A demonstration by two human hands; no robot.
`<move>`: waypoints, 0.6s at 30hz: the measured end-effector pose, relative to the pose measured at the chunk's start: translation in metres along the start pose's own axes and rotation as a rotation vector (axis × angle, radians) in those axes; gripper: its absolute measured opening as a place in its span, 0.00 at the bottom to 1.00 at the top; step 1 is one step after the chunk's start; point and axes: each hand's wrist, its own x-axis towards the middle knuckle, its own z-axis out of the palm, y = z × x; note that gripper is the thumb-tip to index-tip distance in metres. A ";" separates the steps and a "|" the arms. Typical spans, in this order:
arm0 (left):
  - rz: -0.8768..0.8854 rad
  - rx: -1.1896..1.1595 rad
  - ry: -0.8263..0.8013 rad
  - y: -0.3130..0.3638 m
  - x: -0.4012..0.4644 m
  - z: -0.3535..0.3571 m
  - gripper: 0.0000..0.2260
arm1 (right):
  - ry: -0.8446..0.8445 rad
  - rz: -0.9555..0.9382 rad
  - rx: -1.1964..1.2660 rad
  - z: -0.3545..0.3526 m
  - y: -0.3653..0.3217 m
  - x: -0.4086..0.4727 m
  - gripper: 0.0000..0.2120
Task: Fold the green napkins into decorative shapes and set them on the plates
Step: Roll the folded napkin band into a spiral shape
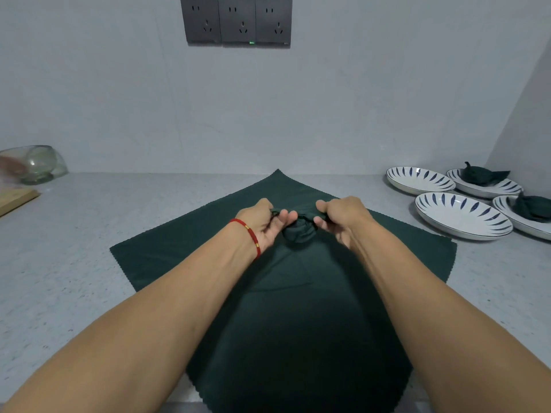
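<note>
The left hand (269, 222) and the right hand (340, 219) each pinch one end of a knotted green napkin (299, 229), held just above a flat green cloth (298, 308) spread on the grey desk (74, 263). Right of that cloth sit four plates (462, 216), two carrying folded napkins (480, 177).

No legible text, only a blurred green indicator on the sockets (237, 20)

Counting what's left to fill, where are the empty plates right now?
Head view, right side of the counter: two empty plates, left of the two plates holding folded napkins.
</note>
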 end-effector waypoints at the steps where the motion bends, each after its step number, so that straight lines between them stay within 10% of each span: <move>1: 0.004 0.037 0.001 -0.004 0.000 -0.002 0.07 | -0.007 0.026 0.037 -0.002 0.006 0.000 0.06; 18: 0.266 0.761 -0.045 -0.027 -0.003 -0.004 0.09 | 0.026 -0.200 -0.251 0.005 0.034 -0.009 0.10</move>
